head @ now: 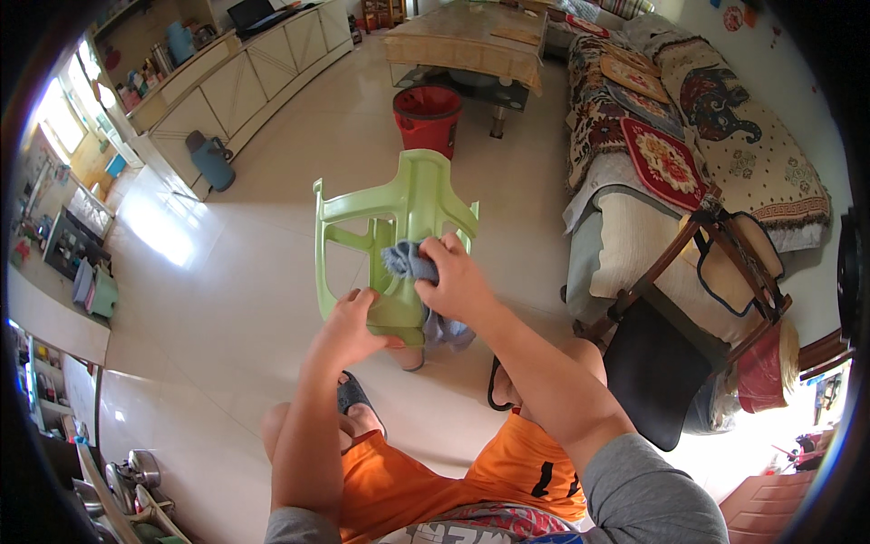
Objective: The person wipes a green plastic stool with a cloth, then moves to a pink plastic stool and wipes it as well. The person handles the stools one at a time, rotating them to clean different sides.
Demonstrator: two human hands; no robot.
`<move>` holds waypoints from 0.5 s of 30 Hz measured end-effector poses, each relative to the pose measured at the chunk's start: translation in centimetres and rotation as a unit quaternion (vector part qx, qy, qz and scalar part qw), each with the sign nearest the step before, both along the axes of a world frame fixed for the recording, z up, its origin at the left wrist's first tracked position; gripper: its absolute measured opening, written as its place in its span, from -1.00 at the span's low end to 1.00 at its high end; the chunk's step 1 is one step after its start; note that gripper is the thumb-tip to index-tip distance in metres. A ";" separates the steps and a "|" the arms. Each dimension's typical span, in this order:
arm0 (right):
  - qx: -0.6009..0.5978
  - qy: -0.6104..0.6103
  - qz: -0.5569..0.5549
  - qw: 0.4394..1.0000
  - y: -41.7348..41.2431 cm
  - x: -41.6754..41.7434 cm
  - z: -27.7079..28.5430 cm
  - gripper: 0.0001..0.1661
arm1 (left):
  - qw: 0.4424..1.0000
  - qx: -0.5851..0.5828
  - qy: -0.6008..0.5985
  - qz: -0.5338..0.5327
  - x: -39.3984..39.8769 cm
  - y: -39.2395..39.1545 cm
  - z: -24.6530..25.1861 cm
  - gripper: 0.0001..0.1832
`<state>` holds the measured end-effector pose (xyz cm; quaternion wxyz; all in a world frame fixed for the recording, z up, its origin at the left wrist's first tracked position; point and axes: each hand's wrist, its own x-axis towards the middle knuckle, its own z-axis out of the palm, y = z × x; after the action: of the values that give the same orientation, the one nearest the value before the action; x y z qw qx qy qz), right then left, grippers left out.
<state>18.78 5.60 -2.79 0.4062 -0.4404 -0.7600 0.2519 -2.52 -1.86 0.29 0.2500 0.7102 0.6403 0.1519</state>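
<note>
A light green plastic stool is tipped over in front of me, its legs and side openings showing. My left hand grips the near edge of the stool, thumb on the near side and fingers over the top. Bunched in my right hand is a blue-grey cloth, pressed against the stool's side. A loose part of that cloth hangs below my right hand, beside the stool's near end. What lies under the cloth is hidden.
A red bucket stands just beyond the stool, before a covered coffee table. To the right are a folding chair and a sofa. A blue thermos flask stands by the cabinet at left. My slippered feet flank the stool.
</note>
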 end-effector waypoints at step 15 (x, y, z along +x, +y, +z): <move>0.028 -0.207 0.102 0.972 -6.1 -2.3 0.9 -0.23 | 0.999 0.013 -0.034 0.012 -2.5 1.2 -0.6 -0.20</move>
<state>16.49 -0.51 -1.85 0.2238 -0.3916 -0.8754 0.1740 -5.00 -0.67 -0.35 0.2601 0.7003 0.6377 0.1875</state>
